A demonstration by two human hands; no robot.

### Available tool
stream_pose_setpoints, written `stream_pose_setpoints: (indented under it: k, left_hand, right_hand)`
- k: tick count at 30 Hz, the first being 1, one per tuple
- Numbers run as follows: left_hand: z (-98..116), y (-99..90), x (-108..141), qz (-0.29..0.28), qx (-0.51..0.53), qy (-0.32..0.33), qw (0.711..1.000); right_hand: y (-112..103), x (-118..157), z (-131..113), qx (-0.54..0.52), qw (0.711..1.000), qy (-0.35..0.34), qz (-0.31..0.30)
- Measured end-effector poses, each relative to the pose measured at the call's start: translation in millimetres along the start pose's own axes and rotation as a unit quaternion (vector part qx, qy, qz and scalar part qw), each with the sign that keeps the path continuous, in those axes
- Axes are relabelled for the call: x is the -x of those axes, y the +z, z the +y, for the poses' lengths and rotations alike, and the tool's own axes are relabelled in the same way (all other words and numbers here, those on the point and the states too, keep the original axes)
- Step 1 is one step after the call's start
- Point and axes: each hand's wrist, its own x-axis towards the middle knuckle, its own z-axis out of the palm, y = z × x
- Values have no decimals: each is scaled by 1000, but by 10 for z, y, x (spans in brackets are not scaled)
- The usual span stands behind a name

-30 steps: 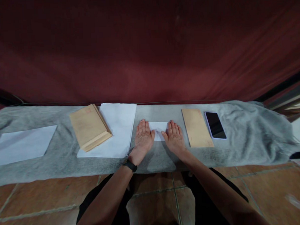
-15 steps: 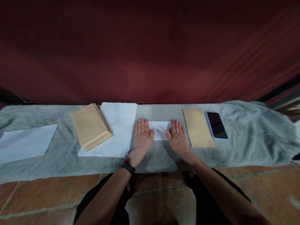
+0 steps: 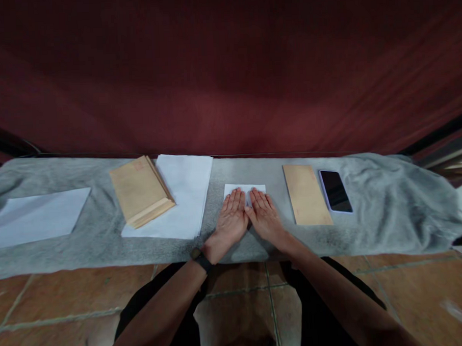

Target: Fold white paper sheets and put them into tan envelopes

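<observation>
Head view: a dark red, cloth-like backdrop (image 3: 228,101) fills the upper part, the largest area before you. Below it runs a long surface under grey cloth (image 3: 250,169), smooth in the middle and rumpled towards your right end. Nearest you, brown floor tiles (image 3: 68,297) with pale joints show around your dark-clothed legs. On the cloth, to the left of your hands, lies a stack of white sheets (image 3: 191,190); farther left, another white sheet (image 3: 37,217) reaches the edge of view. A pile of brown envelopes (image 3: 140,189) sits askew, partly over the stack. To your right, a single brown envelope (image 3: 307,195) lies flat. Your left hand (image 3: 233,216) and right hand (image 3: 264,216) are side by side, backs up, fingers straight and angled inward, thumbs close together; neither is curled round anything, both laid flat over a small white paper (image 3: 246,187). It rests on the cloth between stack and single envelope, its far strip visible beyond your fingertips, the rest covered. A phone (image 3: 336,191), dark screen up, lies just beside the single envelope. Smallest noted: a dark watch (image 3: 201,260) on your left wrist.
</observation>
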Motion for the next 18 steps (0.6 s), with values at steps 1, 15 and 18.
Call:
stream_pose_setpoints:
  k: [1, 15, 18]
  left_hand:
    - [-12, -15, -1, 1, -2, -5, 1000]
    - [-100, -69, 47, 5, -13, -71, 997]
    - [-120, -75, 52, -3, -16, -80, 997]
  right_hand:
    - [1, 2, 10, 7, 1000, 3, 3]
    - [-16, 54, 183, 52, 997, 23, 57]
    - [-36, 79, 222, 59, 996, 24, 57]
